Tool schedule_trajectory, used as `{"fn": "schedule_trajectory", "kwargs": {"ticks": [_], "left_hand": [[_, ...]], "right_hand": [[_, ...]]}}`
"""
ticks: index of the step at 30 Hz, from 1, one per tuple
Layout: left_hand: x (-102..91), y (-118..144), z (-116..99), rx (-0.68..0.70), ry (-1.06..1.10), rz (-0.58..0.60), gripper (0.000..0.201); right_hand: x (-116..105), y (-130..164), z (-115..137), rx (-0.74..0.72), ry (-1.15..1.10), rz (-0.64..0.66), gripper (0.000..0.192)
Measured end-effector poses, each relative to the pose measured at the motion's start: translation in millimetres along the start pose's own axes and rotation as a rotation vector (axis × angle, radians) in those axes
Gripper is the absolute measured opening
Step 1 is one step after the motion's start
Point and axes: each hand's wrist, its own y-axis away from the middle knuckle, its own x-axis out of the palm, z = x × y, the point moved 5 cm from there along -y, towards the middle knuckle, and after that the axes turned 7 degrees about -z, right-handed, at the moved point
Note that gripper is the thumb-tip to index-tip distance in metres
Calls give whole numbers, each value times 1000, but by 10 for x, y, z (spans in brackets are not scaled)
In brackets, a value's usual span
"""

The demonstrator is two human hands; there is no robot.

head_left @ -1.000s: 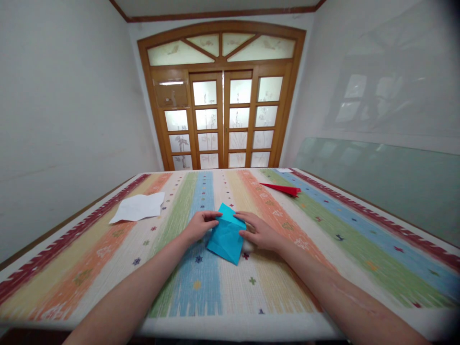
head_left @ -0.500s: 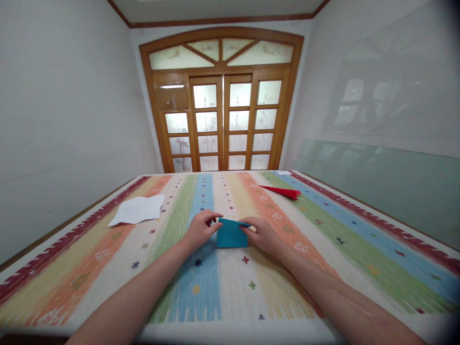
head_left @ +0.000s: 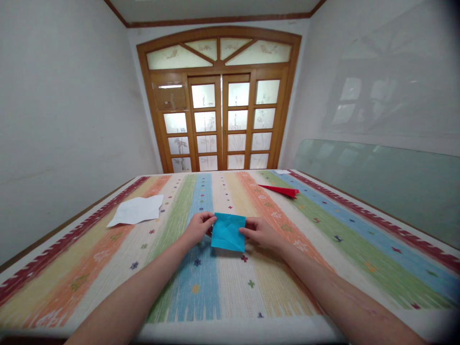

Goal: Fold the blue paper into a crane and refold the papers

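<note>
A square of blue paper (head_left: 227,232) lies over the striped cloth (head_left: 323,230) in front of me, held at both side edges. My left hand (head_left: 198,227) pinches its left edge near the top corner. My right hand (head_left: 259,232) grips the right edge with thumb on top. The sheet faces me squarely, its edges roughly level with the table's front edge.
A white sheet of paper (head_left: 137,210) lies at the left on the cloth. A red folded paper piece (head_left: 281,190) rests at the far right. A wooden glazed door (head_left: 219,122) stands behind the table. A glass pane (head_left: 381,182) leans on the right wall.
The blue paper lay as a tilted diamond a second ago, then showed as a narrow folded strip, and now sits as a flat square between my hands. Both hands stayed at its sides.
</note>
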Motion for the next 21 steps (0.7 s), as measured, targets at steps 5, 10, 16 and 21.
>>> {"fn": "schedule_trajectory", "kwargs": {"ticks": [5, 10, 16, 21], "left_hand": [[-20, -25, 88, -72, 4, 24, 33], [73, 43, 168, -132, -49, 216, 32], [101, 63, 239, -177, -40, 241, 29], [25, 10, 205, -215, 25, 119, 37]], "right_hand": [[37, -48, -116, 92, -140, -10, 32], [-48, -127, -244, 100, -252, -129, 40], [-100, -125, -314, 148, -289, -147, 42], [-1, -93, -327, 201, -301, -46, 45]]}}
